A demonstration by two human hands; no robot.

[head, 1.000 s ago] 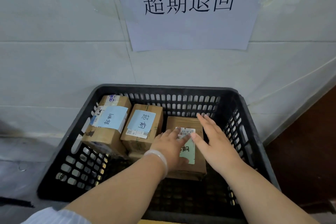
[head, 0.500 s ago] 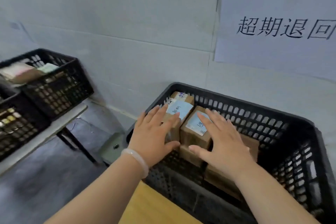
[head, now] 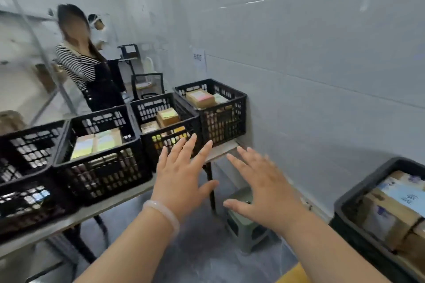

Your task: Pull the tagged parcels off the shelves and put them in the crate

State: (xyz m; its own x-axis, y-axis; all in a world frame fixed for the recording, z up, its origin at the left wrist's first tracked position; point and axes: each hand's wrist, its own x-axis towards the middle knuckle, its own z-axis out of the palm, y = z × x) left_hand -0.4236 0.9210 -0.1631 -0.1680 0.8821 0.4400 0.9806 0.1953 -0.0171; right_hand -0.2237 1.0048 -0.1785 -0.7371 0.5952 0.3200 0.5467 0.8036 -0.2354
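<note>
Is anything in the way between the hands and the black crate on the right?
Nothing visible. The left hand and right hand are open and empty, and only wall and floor show between them and the crate. A green stool sits lower, beneath the hands.

Black crates (head: 99,156) on table (head: 119,200)

Open air surrounds the left hand (head: 181,177) and the right hand (head: 264,188). Just ahead, black slotted plastic crates (head: 101,167) on a grey tabletop (head: 220,151) bar the way. A pale green plastic stool (head: 246,232) stands below the right hand (partly hidden), and a black parcel-filled plastic crate (head: 365,181) sits well to its right.
</note>
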